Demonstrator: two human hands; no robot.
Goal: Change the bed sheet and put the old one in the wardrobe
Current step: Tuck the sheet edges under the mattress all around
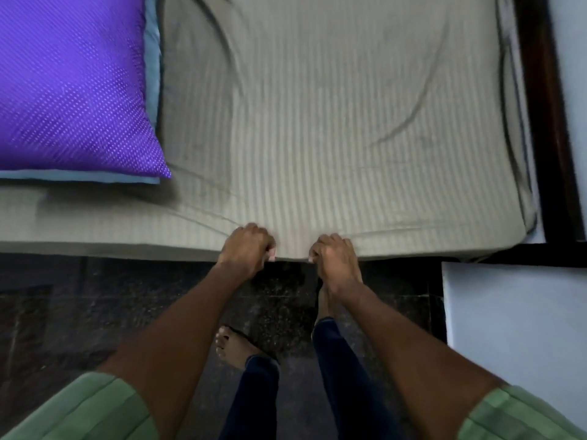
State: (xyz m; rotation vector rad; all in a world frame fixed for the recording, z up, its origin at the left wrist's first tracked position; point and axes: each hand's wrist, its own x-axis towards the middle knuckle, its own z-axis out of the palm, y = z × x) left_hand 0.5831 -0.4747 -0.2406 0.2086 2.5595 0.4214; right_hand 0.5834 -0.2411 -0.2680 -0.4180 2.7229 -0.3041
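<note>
Across the mattress lies the creased, grey-beige striped bed sheet (317, 122), its near edge at the bedside gripped by the left hand (246, 249) and the right hand (335, 258) close together, the fingers (270, 246) of each curled tight round the cloth; a shiny purple dotted pillow (70, 84) rests on the sheet at the left, over a blue-grey one (152, 58). Below the hands is dark speckled stone floor (63, 296); a dark wooden bed frame (546, 122) runs along the right.

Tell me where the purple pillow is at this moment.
In the head view the purple pillow lies at the upper left, on the striped beige bed sheet, left of and beyond both hands, apart from them.
</note>
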